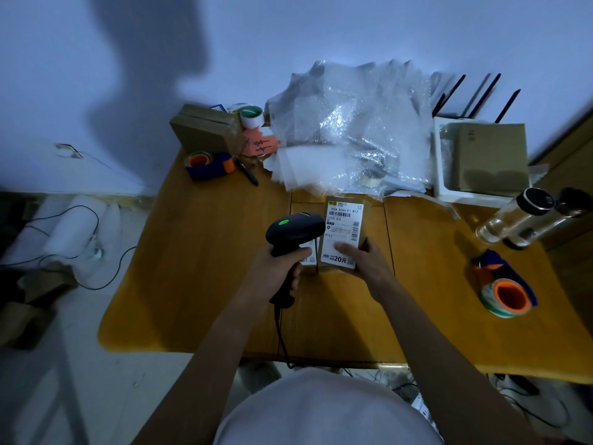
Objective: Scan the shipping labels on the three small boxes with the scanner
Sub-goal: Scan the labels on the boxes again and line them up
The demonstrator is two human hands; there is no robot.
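My left hand (278, 271) grips the handle of a black scanner (295, 231) whose green light is on; its head points right, toward the label. My right hand (365, 258) holds a small brown box (369, 220) by its near end, thumb on the white shipping label (343, 234) that faces up. A second small box (309, 260) with a white label lies just left of it, mostly hidden behind the scanner and my left hand. I see no third small box near my hands.
The wooden table (199, 258) carries bubble wrap (349, 130) at the back, cardboard boxes (205, 128) back left, a tape dispenser (208, 165), a pen (247, 171), a white tray holding a carton (491, 155), bottles (526, 216) and another tape dispenser (507, 290) right.
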